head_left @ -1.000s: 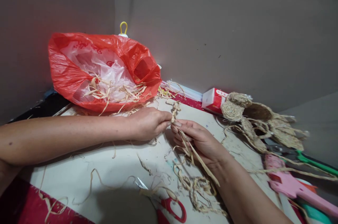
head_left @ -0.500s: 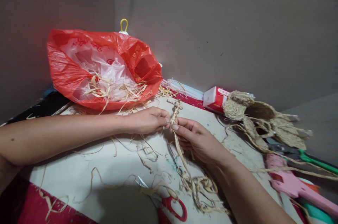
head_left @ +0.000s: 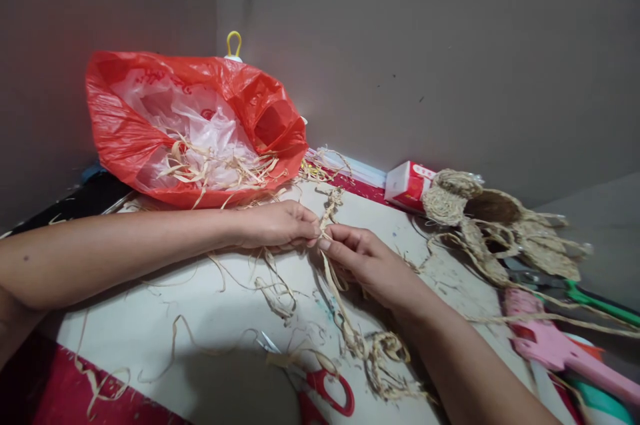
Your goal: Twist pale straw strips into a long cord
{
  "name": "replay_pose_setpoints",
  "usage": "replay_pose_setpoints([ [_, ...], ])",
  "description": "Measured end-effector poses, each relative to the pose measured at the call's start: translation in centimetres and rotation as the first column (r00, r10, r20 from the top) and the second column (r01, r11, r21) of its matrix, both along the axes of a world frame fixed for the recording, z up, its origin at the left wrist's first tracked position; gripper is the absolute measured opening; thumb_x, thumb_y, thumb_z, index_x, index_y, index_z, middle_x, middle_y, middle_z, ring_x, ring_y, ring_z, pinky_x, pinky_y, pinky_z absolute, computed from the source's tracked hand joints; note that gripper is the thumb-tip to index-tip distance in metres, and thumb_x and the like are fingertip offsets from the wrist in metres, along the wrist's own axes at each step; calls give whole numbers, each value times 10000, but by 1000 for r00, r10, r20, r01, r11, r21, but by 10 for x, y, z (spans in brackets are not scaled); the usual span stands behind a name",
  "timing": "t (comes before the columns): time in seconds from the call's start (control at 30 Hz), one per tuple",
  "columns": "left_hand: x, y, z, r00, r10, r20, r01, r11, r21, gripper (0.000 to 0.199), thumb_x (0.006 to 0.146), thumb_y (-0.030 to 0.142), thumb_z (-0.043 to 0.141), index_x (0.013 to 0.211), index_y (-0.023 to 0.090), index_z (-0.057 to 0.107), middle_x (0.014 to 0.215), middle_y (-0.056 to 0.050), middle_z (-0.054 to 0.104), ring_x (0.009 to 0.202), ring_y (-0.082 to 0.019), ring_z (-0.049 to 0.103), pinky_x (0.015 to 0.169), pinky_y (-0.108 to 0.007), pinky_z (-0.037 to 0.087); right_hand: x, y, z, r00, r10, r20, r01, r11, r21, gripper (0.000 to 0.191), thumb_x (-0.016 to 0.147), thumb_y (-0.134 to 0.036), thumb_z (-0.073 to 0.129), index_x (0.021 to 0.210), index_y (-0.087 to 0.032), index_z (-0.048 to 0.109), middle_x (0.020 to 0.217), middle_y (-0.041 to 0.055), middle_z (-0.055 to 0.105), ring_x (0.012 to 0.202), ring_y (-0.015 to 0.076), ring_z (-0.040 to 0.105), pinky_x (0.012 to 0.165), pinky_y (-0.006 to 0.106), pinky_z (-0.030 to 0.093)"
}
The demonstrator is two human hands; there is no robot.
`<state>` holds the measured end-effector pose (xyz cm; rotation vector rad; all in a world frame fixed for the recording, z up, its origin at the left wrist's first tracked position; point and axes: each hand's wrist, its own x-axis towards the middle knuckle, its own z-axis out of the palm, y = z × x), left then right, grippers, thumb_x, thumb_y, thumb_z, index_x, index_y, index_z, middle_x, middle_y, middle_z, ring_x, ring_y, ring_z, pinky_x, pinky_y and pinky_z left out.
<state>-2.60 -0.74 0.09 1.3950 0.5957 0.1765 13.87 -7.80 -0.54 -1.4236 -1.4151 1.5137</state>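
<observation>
Above the white tabletop (head_left: 220,318), my left hand (head_left: 287,225) and my right hand (head_left: 357,248) meet, both closed at the fingertips. They pinch a tan braided straw cord (head_left: 330,208), whose knotted top end sticks up past the fingers. Loose straw strands (head_left: 333,285) hang from below my right hand and run down to a curled heap of braid (head_left: 390,358) on the table. Thin strands also trail beneath my left hand. The exact grip point is partly hidden by the fingers.
A red plastic bag (head_left: 120,145) with straw scraps stands at the back left. Red-handled scissors (head_left: 333,391) lie near the front. To the right are a red-white box (head_left: 407,185), woven straw pieces (head_left: 450,198), a pink glue gun (head_left: 545,341) and green-handled pliers (head_left: 600,305).
Both hands stay together at the cord, with my right fingertips shifted slightly left. The loose strands below them have swung a little.
</observation>
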Motion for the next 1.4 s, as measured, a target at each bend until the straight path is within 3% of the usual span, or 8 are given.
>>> replay_pose_setpoints([
  [0.4, 2, -6, -12, 998, 53, -30, -30, 855, 518, 254, 805, 212, 445, 556, 162, 427, 509, 71, 324, 494, -68, 299, 479, -201, 251, 11, -3, 14, 988, 70, 141, -58, 994, -87, 294, 788, -425, 600, 667, -161, 553, 507, -64, 380, 423, 58, 287, 391, 191, 220],
  [0.53, 3, -11, -14, 997, 80, 23, -81, 878, 472, 231, 794, 206, 448, 575, 151, 496, 518, 55, 442, 495, -71, 359, 482, -199, 270, -10, -11, 14, 998, -58, -24, 52, 979, -195, 296, 819, -427, 518, 650, -183, 512, 391, -88, 356, 318, 50, 226, 337, 187, 161],
  [0.67, 2, -14, -15, 990, 130, 56, -140, 959, 247, 234, 793, 226, 451, 582, 147, 512, 520, 40, 505, 445, -63, 366, 447, -199, 263, -30, -21, 11, 963, -91, 254, 107, 993, -53, 325, 868, -368, 416, 607, -189, 489, 419, -30, 490, 310, 83, 379, 356, 206, 257],
  [0.8, 2, -17, -14, 983, 175, 61, -181, 977, 109, 218, 763, 221, 504, 557, 154, 478, 410, 91, 343, 368, -40, 255, 396, -190, 181, -40, -30, 6, 701, -113, 704, -79, 969, 235, 327, 871, -248, 387, 569, -185, 495, 490, 34, 578, 422, 129, 493, 446, 245, 283],
  [0.93, 4, -18, -13, 981, 179, 72, -177, 984, -37, 219, 764, 239, 524, 564, 162, 482, 373, 95, 322, 331, -42, 230, 368, -203, 151, -41, -34, 2, 372, -190, 909, -277, 912, 304, 276, 867, -213, 411, 660, -176, 590, 582, 91, 665, 480, 177, 566, 489, 294, 226],
  [1.13, 4, -18, -12, 984, 160, 83, -152, 984, -92, 186, 753, 235, 564, 594, 147, 522, 415, 77, 411, 351, -39, 261, 376, -204, 154, -44, -34, 2, 213, -127, 969, -412, 887, 207, 221, 864, -155, 402, 816, -136, 618, 596, 124, 676, 466, 206, 587, 477, 323, 147],
  [1.23, 2, -18, -12, 986, 149, 75, -145, 988, -54, 182, 765, 249, 574, 623, 136, 555, 415, 78, 416, 361, -37, 267, 394, -198, 162, -52, -42, 4, 236, -24, 971, -471, 871, 136, 158, 780, -101, 483, 858, -131, 618, 571, 106, 655, 442, 183, 544, 463, 319, 141],
  [1.4, 1, -18, -12, 988, 137, 75, -135, 990, -33, 253, 757, 362, 618, 642, 151, 537, 360, 103, 307, 339, -44, 200, 380, -211, 109, -48, -60, 25, 620, 212, 755, -515, 836, 189, 238, 803, -237, 564, 572, -194, 523, 485, 5, 552, 405, 98, 404, 427, 266, 181],
])
